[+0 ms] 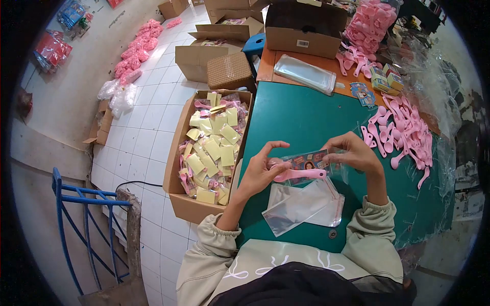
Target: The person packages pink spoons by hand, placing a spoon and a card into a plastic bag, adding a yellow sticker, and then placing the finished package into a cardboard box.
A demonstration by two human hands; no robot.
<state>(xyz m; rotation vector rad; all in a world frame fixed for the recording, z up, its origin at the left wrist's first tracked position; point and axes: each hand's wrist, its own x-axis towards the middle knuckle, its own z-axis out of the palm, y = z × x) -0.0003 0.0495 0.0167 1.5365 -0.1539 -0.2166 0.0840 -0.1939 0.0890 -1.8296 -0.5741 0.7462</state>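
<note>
Over the green tabletop, both my hands hold a clear plastic bag (pixel 338 162) with a printed card (pixel 309 164) and a pink measuring spoon (pixel 301 175) in it. My left hand (pixel 259 171) grips the spoon's bowl end through the plastic, thumb on top and index finger stretched out. At the other end of the bag, my right hand (pixel 353 152) pinches the plastic edge between thumb and fingers. Below them lie several flat clear bags (pixel 298 209), overlapping on the table. To the right is a heap of loose pink spoons (pixel 400 127).
Left of the table stands a cardboard box (pixel 177 201) full of packed bags with yellow cards. At the back are a stack of clear sleeves (pixel 305 74), more printed cards (pixel 363 95), small yellow boxes (pixel 386 79) and an open carton (pixel 302 43). A blue metal frame (pixel 84 193) stands at lower left.
</note>
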